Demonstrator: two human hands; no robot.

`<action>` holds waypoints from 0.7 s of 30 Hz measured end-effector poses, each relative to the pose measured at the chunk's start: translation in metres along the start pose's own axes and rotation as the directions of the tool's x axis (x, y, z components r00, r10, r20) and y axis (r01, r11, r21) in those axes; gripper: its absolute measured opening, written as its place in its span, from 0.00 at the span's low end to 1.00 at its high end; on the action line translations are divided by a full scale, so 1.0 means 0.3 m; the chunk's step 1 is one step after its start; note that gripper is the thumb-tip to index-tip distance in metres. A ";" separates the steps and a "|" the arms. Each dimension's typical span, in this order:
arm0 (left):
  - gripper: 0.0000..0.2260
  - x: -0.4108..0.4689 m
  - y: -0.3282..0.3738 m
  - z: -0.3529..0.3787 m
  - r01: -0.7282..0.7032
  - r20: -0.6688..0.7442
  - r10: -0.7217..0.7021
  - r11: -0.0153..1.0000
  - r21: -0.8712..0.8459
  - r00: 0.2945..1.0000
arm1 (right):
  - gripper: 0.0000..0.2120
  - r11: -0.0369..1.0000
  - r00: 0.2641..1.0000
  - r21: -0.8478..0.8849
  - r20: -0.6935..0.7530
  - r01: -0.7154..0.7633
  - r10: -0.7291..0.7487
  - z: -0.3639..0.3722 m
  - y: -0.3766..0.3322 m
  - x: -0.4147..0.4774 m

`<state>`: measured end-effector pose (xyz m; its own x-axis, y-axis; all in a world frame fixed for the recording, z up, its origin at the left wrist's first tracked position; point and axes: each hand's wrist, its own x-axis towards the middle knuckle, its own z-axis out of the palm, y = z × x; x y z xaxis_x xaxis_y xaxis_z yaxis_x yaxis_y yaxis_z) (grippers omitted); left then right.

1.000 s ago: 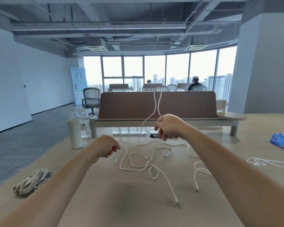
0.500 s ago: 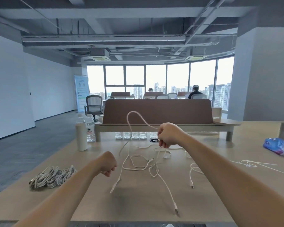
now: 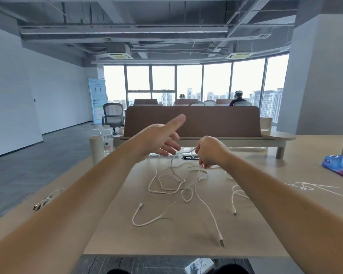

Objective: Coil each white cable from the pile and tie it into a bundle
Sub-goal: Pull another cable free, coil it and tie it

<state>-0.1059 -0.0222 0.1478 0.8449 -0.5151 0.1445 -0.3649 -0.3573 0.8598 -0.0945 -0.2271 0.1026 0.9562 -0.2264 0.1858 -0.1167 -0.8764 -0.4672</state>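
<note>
Right hand (image 3: 210, 153), centre frame, curls tight round a white cable (image 3: 172, 167), which arcs left toward the left hand (image 3: 158, 141). That hand is spread wide, thumb up, just beside the strand; contact is impossible to call. Below them the loose pile of white cables (image 3: 183, 186) sprawls mid-frame on the pale table (image 3: 147, 234). Bundled cables (image 3: 48, 198) peek out at left.
</note>
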 end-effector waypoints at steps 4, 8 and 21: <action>0.25 0.016 0.035 0.085 -0.038 0.126 0.011 0.975 0.220 0.992 | 0.12 0.998 0.999 -0.062 -0.045 0.016 -0.019 0.009 -0.008 -0.002; 0.12 0.017 0.028 0.115 0.002 0.099 -0.030 0.962 0.272 0.995 | 0.06 1.000 0.998 -0.022 -0.063 0.012 -0.013 -0.003 -0.001 0.002; 0.14 0.088 -0.081 0.053 0.055 -0.198 -0.105 0.969 -0.241 0.975 | 0.05 0.868 0.986 0.487 0.165 -0.097 0.017 0.033 0.049 -0.065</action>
<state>-0.0809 -0.0396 0.1228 0.9391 -0.3105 0.1473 -0.2122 -0.1867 0.9592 -0.1122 -0.2313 0.0837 0.9852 -0.1682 0.0322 -0.0631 -0.5314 -0.8448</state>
